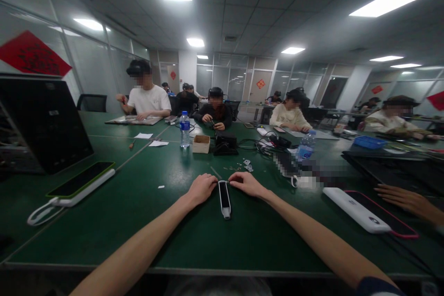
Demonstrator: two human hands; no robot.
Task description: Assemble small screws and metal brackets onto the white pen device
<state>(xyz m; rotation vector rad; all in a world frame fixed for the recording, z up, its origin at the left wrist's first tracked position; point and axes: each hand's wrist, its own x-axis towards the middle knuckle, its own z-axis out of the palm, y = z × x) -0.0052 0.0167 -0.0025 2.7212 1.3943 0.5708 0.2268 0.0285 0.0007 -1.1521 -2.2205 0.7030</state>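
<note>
On the green table in front of me lies a slim handheld device, with a long black screen and a pale rim. It narrows to a grey tip on the side towards me. My left hand rests at its far left corner, fingers bent and pressed together. At the far right corner is my right hand, thumb and forefinger pinched. Whether the fingertips grip the rim or some small part there is too small to tell. Just beyond my hands are several small loose metal parts.
A water bottle, an open box and a black object stand beyond. At left are a phone and a computer case; at right, a white power bank and another person's hand. Co-workers sit opposite.
</note>
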